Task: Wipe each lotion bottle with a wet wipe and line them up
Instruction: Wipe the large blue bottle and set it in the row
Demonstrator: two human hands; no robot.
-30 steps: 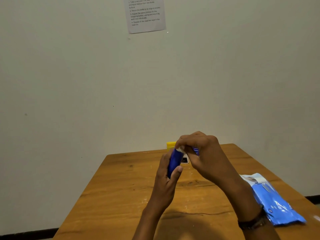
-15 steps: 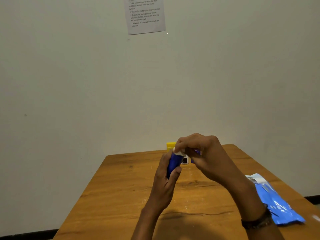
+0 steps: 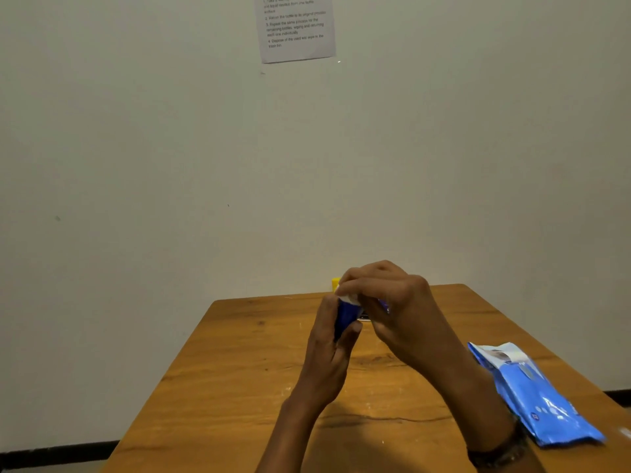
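Note:
My left hand (image 3: 329,349) grips a dark blue lotion bottle (image 3: 345,317) upright above the middle of the wooden table (image 3: 246,370). My right hand (image 3: 392,302) curls over the bottle's top, pressing a white wet wipe (image 3: 348,297) against it. Most of the wipe is hidden under the fingers. Behind my hands, at the table's far edge, a yellow bottle (image 3: 335,283) peeks out, and a bit of another blue item (image 3: 385,304) shows beside my right hand.
A blue wet-wipe pack (image 3: 532,394) lies on the right side of the table, next to my right forearm. A printed sheet (image 3: 296,27) hangs on the pale wall behind the table. A small object (image 3: 364,316) sits behind the hands.
My right hand has shifted slightly over the top of the blue bottle with the wipe. The left hand keeps its hold in nearly the same place.

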